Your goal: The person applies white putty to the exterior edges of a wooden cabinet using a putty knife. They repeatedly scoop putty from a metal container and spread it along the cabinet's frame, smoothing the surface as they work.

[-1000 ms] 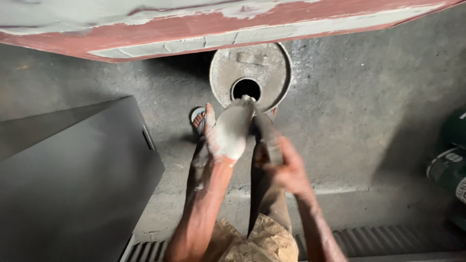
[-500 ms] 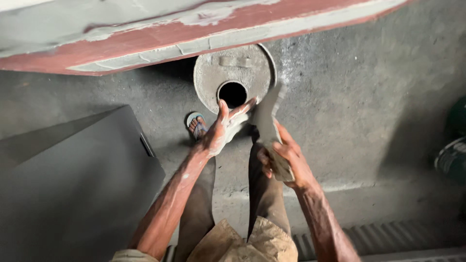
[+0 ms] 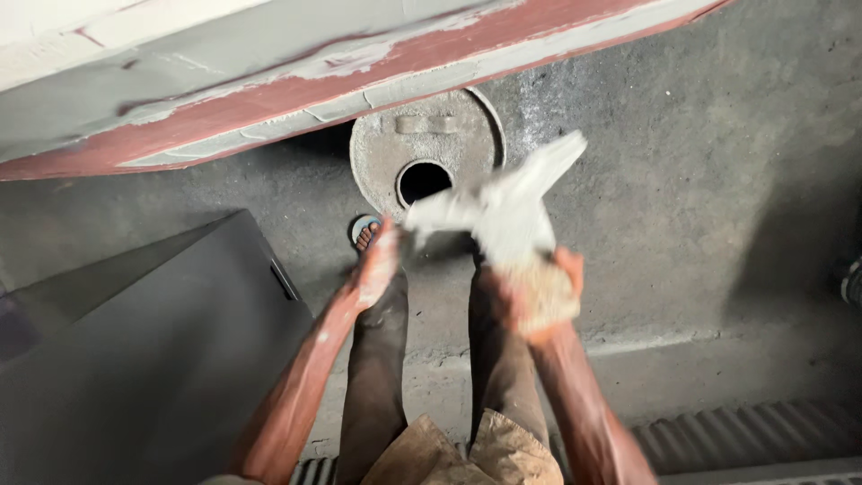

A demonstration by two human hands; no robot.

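Two hands, one pale rag

One crumpled whitish cloth (image 3: 507, 211) is clenched in the right hand (image 3: 539, 292), its long axis running up and away from that grip. Its near tail is pinched by the left hand (image 3: 377, 265). Beyond lies a round concrete cover (image 3: 386, 153), holed and rough.

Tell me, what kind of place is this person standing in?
Probably a rough workshop or yard: a bare concrete floor, a round metal cover with a hole, and a worn red-and-grey painted edge overhead.
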